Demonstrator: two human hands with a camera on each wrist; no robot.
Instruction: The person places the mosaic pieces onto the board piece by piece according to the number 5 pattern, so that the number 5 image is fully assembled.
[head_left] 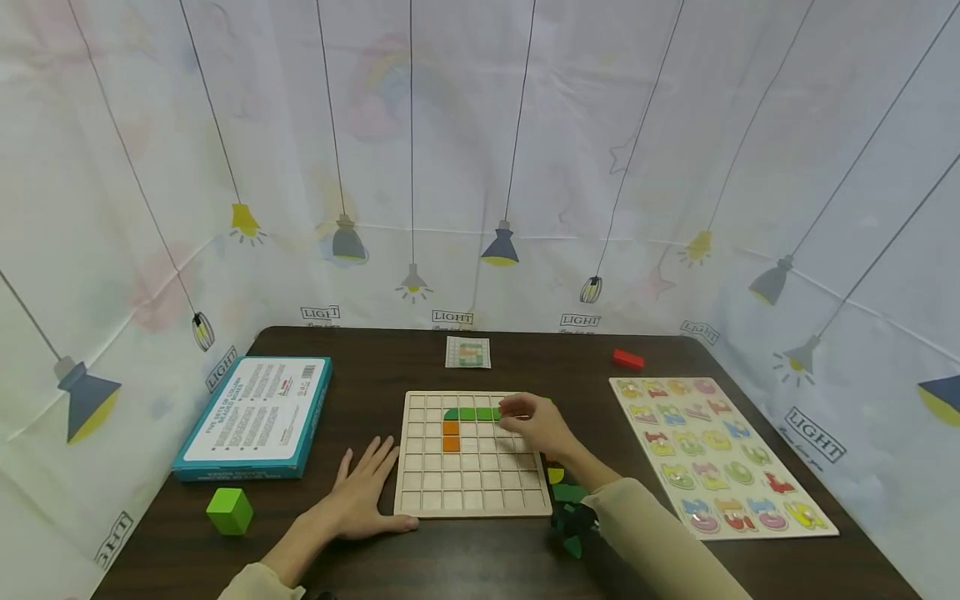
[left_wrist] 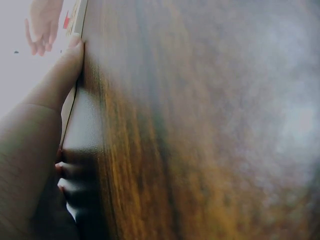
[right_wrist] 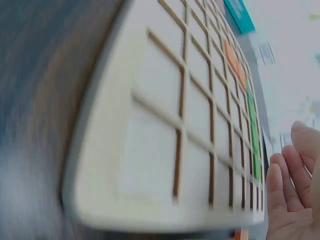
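Note:
A wooden grid board (head_left: 472, 483) lies in front of me, with square cells split by raised ridges. In its upper rows sit a green row of pieces (head_left: 467, 414) with a rounded left end and two orange squares (head_left: 451, 437) below that end. My left hand (head_left: 363, 492) rests spread on the table, its thumb (left_wrist: 75, 47) at the board's near left corner. Over the right end of the green row hovers my right hand (head_left: 536, 425), fingers loosely bent. In the right wrist view, no piece shows between its fingers (right_wrist: 290, 185).
Loose green pieces (head_left: 567, 493) and a yellow piece (head_left: 555, 475) lie right of the board, partly behind my sleeve. Around it are a pattern card (head_left: 468, 352), a red block (head_left: 627, 359), an animal puzzle board (head_left: 720, 442), a blue box (head_left: 255, 408) and a green cube (head_left: 229, 512).

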